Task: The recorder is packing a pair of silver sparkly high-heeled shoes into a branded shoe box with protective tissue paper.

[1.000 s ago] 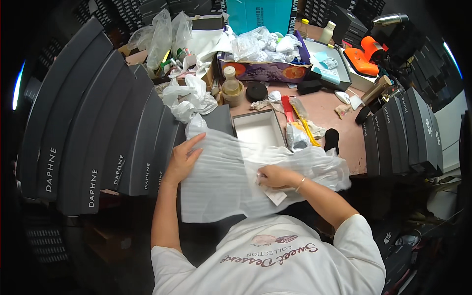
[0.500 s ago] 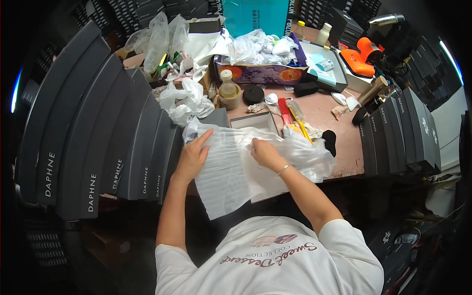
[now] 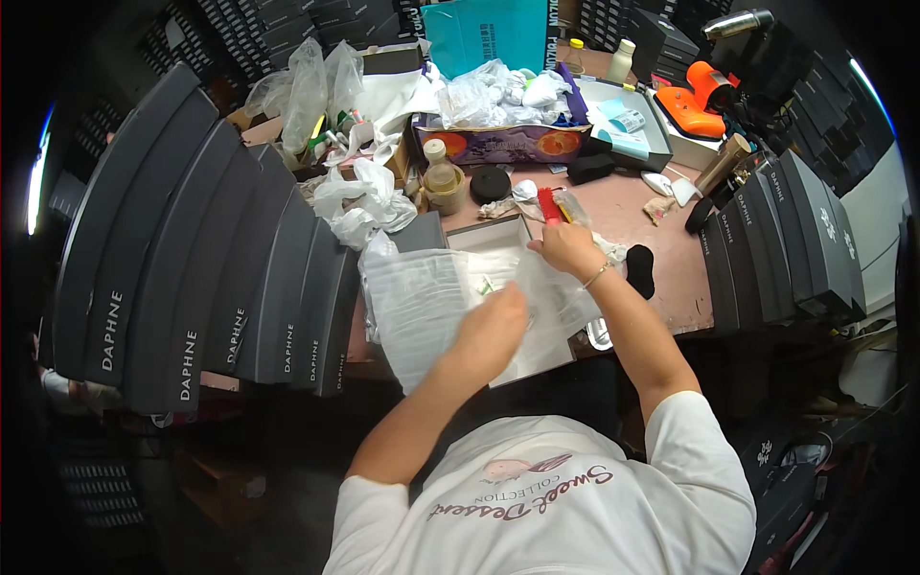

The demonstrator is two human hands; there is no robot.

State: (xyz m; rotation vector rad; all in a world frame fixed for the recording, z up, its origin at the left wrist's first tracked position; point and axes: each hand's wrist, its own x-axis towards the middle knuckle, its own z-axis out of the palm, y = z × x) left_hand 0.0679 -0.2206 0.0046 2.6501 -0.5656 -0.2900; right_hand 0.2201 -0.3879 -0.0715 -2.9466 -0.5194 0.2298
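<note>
An open shoe box lies in front of me at the table's near edge, lined with thin white tissue paper that spills over its left side. My left hand is above the middle of the box, fingers curled and slightly blurred. A small green and white piece shows just beyond its fingers; whether I hold it is unclear. At the box's right side my right hand pinches the edge of the tissue paper, close to a red-handled brush.
Stacked dark grey shoe boxes rise at left and right. Behind stand a purple carton full of crumpled plastic, a small bottle and a round black tin. An orange tool is at the far right.
My left hand has moved right, from the tissue paper's left part to over the box. My right hand has moved right and away from me, drawing the paper's right part up and inward.
</note>
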